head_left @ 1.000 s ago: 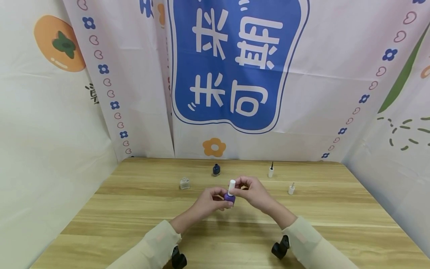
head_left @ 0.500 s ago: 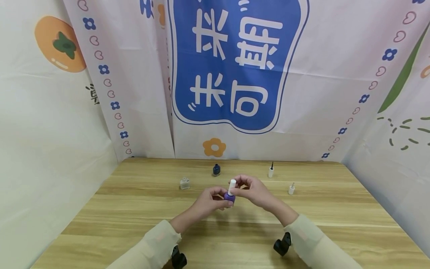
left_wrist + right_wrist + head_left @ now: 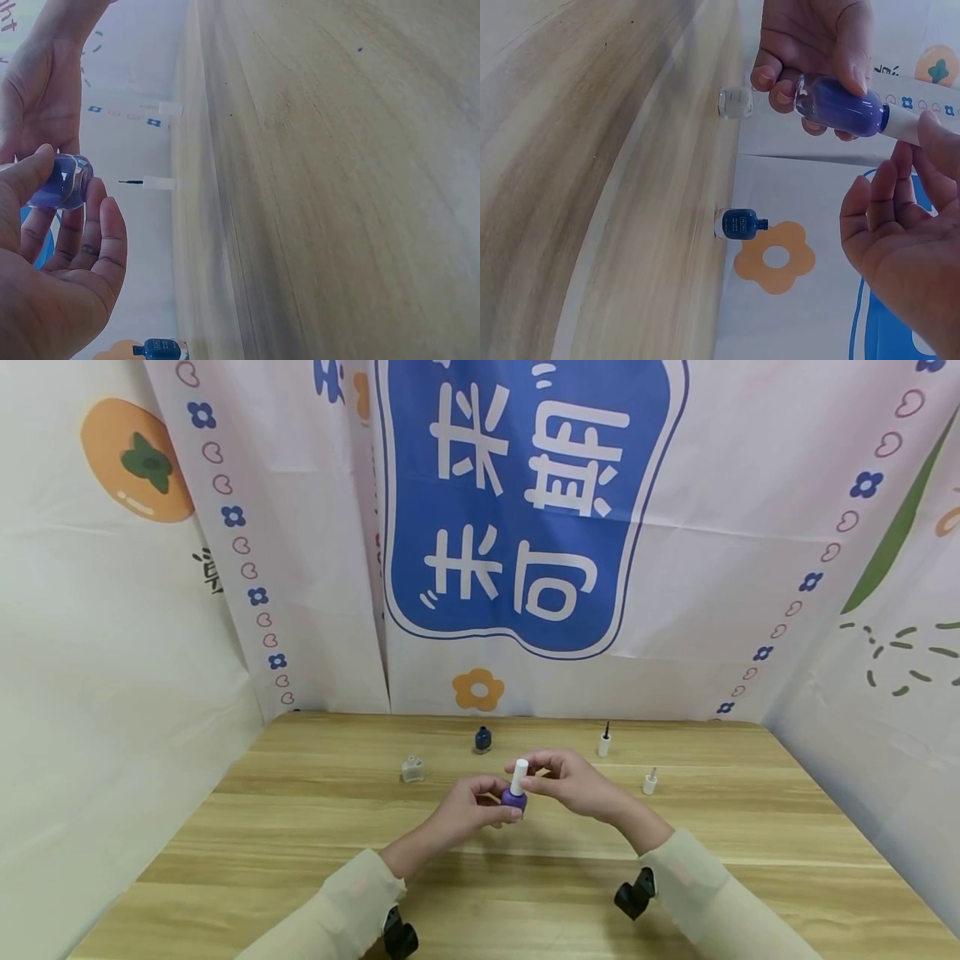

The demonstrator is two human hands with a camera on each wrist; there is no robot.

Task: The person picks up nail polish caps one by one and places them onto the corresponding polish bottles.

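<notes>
A purple nail polish bottle [image 3: 513,799] with a white cap [image 3: 519,777] is held up over the table. My left hand [image 3: 476,803] pinches the purple glass body between thumb and fingers, as the left wrist view also shows. With thumb and fingertips my right hand [image 3: 566,783] grips the white cap, which sits on the bottle's neck in the right wrist view. Behind the hands stand an uncapped dark blue polish bottle [image 3: 483,740] and an uncapped clear bottle [image 3: 412,769].
Two white caps stand brush-up on the wooden table [image 3: 315,827] at the right: a cap with a dark brush [image 3: 604,742] farther back, and a cap with a pale brush [image 3: 651,782] nearer. A printed cloth [image 3: 675,635] hangs behind the table's far edge.
My right fingers and wrist have shifted slightly around the white cap, and the right forearm has swung a little outward. The left hand and purple bottle stay nearly still.
</notes>
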